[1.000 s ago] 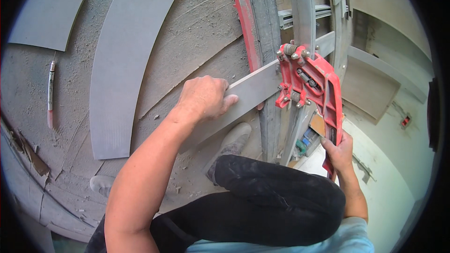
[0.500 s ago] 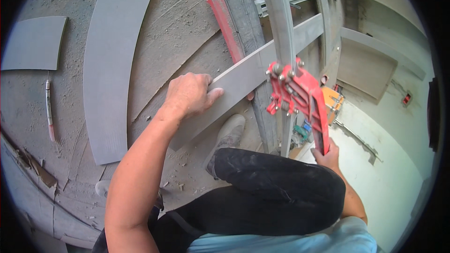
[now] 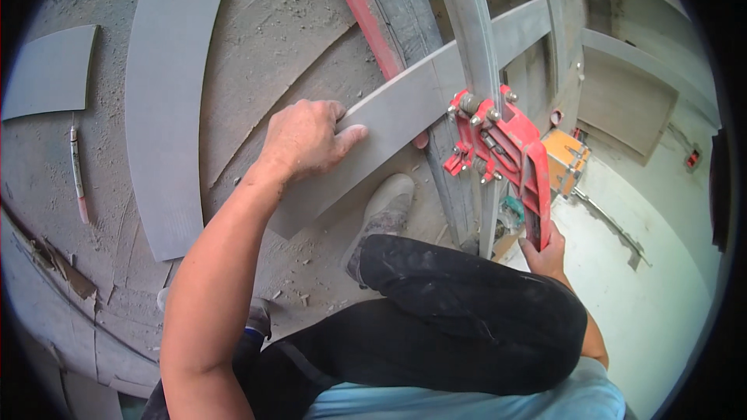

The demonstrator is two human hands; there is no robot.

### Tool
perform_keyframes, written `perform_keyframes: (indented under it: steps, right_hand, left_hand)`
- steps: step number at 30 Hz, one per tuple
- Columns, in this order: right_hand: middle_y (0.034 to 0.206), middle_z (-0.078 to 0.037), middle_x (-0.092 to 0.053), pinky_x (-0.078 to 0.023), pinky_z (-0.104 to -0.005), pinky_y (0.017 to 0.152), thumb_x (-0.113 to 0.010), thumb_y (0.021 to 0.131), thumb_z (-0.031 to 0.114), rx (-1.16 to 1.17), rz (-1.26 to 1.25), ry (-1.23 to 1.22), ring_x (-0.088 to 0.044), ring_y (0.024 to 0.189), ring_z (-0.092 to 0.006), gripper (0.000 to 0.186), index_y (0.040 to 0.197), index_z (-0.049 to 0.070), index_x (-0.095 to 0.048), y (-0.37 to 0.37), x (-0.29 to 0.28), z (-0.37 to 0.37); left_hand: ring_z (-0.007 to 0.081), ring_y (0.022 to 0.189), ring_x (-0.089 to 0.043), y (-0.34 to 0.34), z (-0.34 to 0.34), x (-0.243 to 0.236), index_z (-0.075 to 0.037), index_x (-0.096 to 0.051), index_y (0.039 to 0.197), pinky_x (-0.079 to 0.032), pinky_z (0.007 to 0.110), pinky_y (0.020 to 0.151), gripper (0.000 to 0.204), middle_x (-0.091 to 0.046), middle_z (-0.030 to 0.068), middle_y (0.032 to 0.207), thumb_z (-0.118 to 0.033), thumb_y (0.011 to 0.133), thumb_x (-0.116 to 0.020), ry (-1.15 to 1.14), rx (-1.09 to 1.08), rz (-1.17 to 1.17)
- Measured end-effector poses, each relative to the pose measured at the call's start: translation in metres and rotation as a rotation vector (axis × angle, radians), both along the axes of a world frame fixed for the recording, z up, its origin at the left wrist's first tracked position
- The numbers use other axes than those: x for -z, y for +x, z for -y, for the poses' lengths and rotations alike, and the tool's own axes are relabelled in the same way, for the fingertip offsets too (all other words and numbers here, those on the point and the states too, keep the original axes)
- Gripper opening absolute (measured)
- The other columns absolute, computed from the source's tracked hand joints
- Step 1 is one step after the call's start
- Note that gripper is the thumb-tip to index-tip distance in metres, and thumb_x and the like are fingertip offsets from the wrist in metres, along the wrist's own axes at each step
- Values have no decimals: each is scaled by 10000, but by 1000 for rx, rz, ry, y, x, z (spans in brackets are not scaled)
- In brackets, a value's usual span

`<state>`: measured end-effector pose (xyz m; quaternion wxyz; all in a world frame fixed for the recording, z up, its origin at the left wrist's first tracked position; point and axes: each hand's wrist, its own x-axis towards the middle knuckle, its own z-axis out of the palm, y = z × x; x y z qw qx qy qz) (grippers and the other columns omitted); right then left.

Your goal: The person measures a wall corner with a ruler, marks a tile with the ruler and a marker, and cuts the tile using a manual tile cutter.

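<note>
My left hand point(image 3: 299, 140) grips the upper edge of a long grey plank point(image 3: 389, 117) lying diagonally across the middle. My right hand point(image 3: 545, 253) is wrapped round the handle of a red bolted tool point(image 3: 512, 138) with springs and rollers. The tool's head sits around an upright metal rail point(image 3: 476, 35) that crosses over the plank. Beneath the plank lie a long red bar point(image 3: 362, 12) and a dark grey beam point(image 3: 451, 202).
A curved grey board point(image 3: 167, 101), a smaller panel point(image 3: 50, 70) and a pen-like tube point(image 3: 78, 171) lie left on the dusty floor point(image 3: 257, 39). At right are a yellow case point(image 3: 562, 162) and a white surface point(image 3: 622, 280). My boot point(image 3: 385, 214) is below the plank.
The view has shifted, moving the plank and floor items in the picture. The red tool's head now sits lower on the rail relative to the plank. Both hands keep their grips.
</note>
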<state>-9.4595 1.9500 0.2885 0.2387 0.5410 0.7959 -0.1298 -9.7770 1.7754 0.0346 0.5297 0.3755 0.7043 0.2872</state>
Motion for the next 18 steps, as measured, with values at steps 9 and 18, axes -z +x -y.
perform_keyframes:
  steps: [9,18]
  right_hand:
    - [747,-95,-593,-455,-307,675,-660,667,73,7,-63,5,-556,689,-173,349,990,-18,-563,12,11,-3]
    - [765,-78,-586,-450,-304,690,-671,663,78,43,-107,-28,-544,710,-162,384,1017,-15,-554,5,13,3]
  left_hand:
    - [357,728,-633,9,-1,-4,2,-665,852,-488,424,682,401,-636,210,736,-394,817,-607,-24,-31,13]
    - [345,764,-642,7,1,-6,-15,-671,882,-494,430,702,401,-648,196,754,-406,824,-601,-49,-41,48]
